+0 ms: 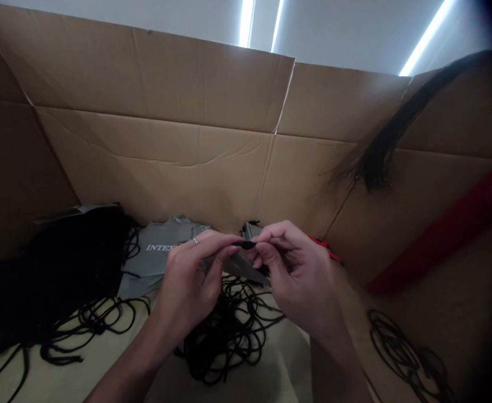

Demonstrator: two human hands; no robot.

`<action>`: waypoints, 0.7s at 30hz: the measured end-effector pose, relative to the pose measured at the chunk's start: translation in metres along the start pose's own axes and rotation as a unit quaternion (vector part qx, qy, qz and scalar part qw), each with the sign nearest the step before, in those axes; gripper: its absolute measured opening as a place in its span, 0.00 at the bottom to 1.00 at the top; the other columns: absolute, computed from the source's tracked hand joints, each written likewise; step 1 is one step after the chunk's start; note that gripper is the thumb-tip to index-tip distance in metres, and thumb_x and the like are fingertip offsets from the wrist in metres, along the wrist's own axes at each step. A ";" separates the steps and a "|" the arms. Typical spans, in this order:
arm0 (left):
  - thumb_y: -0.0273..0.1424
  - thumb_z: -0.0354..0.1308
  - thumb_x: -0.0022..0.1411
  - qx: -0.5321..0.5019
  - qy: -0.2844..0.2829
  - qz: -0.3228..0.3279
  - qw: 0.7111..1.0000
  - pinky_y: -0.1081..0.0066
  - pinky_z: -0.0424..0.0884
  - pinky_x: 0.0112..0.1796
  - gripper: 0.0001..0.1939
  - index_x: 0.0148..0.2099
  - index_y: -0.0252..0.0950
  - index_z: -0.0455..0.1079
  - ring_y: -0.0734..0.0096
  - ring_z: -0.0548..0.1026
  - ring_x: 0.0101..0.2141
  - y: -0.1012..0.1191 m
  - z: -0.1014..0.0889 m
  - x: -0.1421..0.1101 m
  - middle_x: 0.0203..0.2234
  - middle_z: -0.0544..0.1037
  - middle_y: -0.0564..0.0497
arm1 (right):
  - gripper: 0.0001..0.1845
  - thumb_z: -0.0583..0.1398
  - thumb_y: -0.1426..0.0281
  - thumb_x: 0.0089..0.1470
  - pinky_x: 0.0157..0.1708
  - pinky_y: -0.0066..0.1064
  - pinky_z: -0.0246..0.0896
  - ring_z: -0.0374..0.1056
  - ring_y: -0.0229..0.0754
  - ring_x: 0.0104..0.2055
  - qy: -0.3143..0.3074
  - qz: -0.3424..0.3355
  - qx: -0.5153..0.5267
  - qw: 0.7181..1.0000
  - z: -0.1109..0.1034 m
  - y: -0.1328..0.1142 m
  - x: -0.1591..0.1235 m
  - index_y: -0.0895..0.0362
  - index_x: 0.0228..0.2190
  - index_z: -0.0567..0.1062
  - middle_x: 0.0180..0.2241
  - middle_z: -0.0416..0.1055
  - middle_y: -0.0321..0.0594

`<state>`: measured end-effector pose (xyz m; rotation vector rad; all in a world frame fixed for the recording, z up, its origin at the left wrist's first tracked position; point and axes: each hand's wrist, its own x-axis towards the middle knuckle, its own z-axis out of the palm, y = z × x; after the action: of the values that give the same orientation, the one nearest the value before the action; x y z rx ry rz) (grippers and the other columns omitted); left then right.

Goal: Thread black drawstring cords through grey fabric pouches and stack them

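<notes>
The left hand [189, 285] and the right hand [298, 274] are pinching a small black bit of cord [248, 244].

In the head view, both grips are clamped on the small black bit of cord, which is sitting in the middle, between the hands and just above a grey flat piece [246, 267]. A thin ring [195, 241] is sitting on a finger of the left hand. On the left, a big heap of black cords [52, 274] is lying beside a grey bag [157, 257] with white letters on it. A loose tangle of black cord [229, 341] is lying under the hands, and a coil of black cord [405, 352] is lying near on the right. A red strip [443, 235] is running along the right side, and cardboard walls [145, 157] are standing up on the far side.
</notes>
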<state>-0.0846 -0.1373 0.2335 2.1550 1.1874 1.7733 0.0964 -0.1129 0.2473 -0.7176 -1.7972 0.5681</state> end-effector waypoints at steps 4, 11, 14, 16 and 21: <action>0.22 0.59 0.71 0.000 0.000 0.017 1.000 0.73 0.75 0.36 0.11 0.47 0.38 0.82 0.69 0.82 0.34 -0.001 0.000 0.000 0.35 0.86 0.49 | 0.06 0.58 0.69 0.70 0.30 0.29 0.69 0.75 0.36 0.29 -0.002 0.002 0.003 1.000 -0.001 0.002 0.001 0.53 0.38 0.74 0.29 0.75 0.33; 0.21 0.59 0.70 -0.009 -0.003 0.017 1.000 0.75 0.74 0.34 0.11 0.45 0.38 0.82 0.72 0.81 0.32 -0.005 0.000 0.000 0.33 0.85 0.51 | 0.08 0.57 0.68 0.72 0.34 0.31 0.71 0.75 0.36 0.30 -0.003 0.010 0.025 1.000 0.001 0.003 0.002 0.53 0.36 0.70 0.31 0.77 0.35; 0.21 0.60 0.70 -0.005 -0.004 0.014 1.000 0.75 0.74 0.35 0.11 0.45 0.39 0.82 0.73 0.81 0.32 -0.005 -0.001 0.001 0.33 0.85 0.52 | 0.08 0.57 0.67 0.72 0.33 0.30 0.70 0.76 0.37 0.31 -0.006 0.019 0.054 0.998 0.002 0.004 0.003 0.53 0.36 0.70 0.31 0.77 0.34; 0.22 0.60 0.70 -0.001 -0.006 0.002 1.000 0.75 0.73 0.34 0.11 0.45 0.38 0.83 0.72 0.81 0.31 -0.004 -0.002 0.001 0.32 0.85 0.51 | 0.07 0.58 0.66 0.72 0.33 0.30 0.70 0.76 0.37 0.31 -0.008 0.021 0.055 0.998 0.001 0.004 0.003 0.53 0.38 0.72 0.30 0.77 0.34; 0.26 0.61 0.71 -0.015 -0.003 -0.033 0.999 0.74 0.72 0.30 0.09 0.44 0.38 0.84 0.71 0.79 0.27 -0.002 -0.004 0.002 0.27 0.83 0.51 | 0.07 0.59 0.65 0.71 0.34 0.30 0.72 0.76 0.37 0.32 -0.012 0.023 0.033 0.999 -0.001 0.005 0.004 0.53 0.45 0.76 0.34 0.80 0.36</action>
<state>-0.0892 -0.1364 0.2350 2.0780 1.2071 1.7460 0.0975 -0.1066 0.2474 -0.7099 -1.7796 0.6663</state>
